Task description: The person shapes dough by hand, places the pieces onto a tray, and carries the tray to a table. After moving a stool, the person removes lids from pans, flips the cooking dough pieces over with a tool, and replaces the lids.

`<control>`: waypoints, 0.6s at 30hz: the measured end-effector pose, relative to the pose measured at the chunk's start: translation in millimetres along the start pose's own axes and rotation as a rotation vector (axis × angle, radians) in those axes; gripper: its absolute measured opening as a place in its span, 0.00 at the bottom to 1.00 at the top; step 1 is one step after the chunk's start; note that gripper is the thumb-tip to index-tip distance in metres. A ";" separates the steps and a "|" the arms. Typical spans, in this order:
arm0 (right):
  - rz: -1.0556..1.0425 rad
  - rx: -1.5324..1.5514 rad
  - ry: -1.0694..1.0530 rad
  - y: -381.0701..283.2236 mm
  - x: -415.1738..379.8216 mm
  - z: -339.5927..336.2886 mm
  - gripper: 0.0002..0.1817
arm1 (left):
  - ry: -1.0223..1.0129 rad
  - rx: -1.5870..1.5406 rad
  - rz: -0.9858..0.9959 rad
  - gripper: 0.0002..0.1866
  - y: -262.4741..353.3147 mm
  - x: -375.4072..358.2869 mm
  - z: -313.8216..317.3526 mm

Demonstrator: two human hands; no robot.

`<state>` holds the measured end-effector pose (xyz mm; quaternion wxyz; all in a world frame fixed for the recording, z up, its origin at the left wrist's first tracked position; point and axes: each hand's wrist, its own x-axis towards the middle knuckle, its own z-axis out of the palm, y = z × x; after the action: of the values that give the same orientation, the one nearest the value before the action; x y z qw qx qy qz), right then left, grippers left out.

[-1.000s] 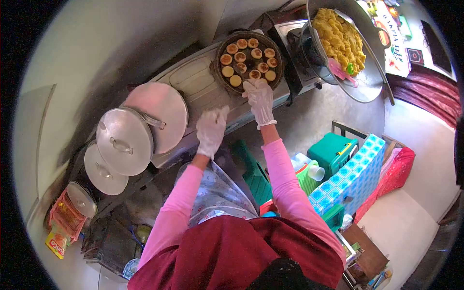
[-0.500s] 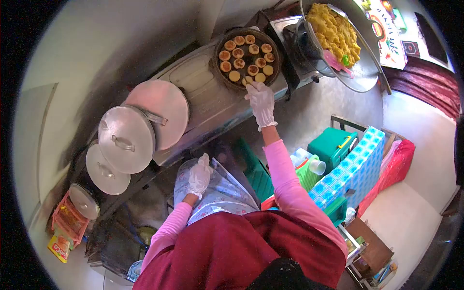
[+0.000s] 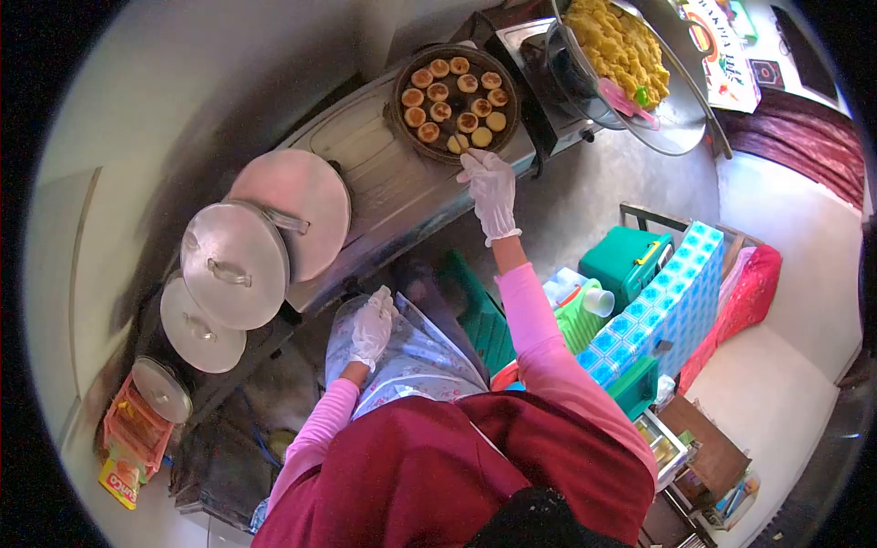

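My right hand (image 3: 491,187), in a clear glove, is at the near rim of a dark round pan (image 3: 398,117). Its fingers are pinched together beside a pale round cake (image 3: 458,143); what lies between the fingertips is too small to make out. Several browned round cakes (image 3: 428,132) lie in the pan, with a few pale ones at its near right side. My left hand (image 3: 373,329), also gloved, rests over the flowered apron (image 3: 425,365) with its fingers curled together and nothing visible in them.
Metal lids (image 3: 235,306) lie left of the pan along the counter (image 3: 370,178). At the upper right, a large metal bowl (image 3: 681,128) holds a yellow mass (image 3: 617,46) and a pink utensil (image 3: 626,99). A green box (image 3: 621,263) stands right of my right arm.
A cake at the pan's near left was pale and now shows a browned face. My right hand stays near the pan's rim, and the whole view has shifted slightly.
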<state>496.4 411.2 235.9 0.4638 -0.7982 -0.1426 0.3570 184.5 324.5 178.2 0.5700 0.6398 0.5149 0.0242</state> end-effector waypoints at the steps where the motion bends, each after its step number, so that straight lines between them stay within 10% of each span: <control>1: 0.014 0.053 -0.031 3.3 1.2 2.4 0.17 | 0.008 -0.010 0.001 0.17 0.7 1.9 -0.9; 5: -0.023 0.151 -0.077 27.6 0.3 13.9 0.16 | 0.006 -0.042 -0.035 0.17 0.9 2.4 -3.7; 9: -0.296 -0.381 -0.010 46.2 6.1 5.6 0.14 | 0.045 -0.162 -0.011 0.17 -9.5 7.1 1.0; 12: 0.038 0.029 0.020 23.0 -10.2 -15.9 0.13 | 0.051 -0.146 0.068 0.18 23.1 18.2 -5.3; 15: -0.114 -0.305 0.077 63.8 6.6 -48.9 0.14 | -0.013 -0.134 0.083 0.19 71.2 50.5 -3.0; 18: -0.217 -0.318 0.066 75.8 20.7 -57.0 0.14 | 0.246 0.458 0.611 0.18 99.5 109.0 12.9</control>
<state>543.2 346.2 181.0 0.3717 -0.8527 -0.2671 0.2517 306.4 408.2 188.1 0.3133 0.8662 0.3575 0.1539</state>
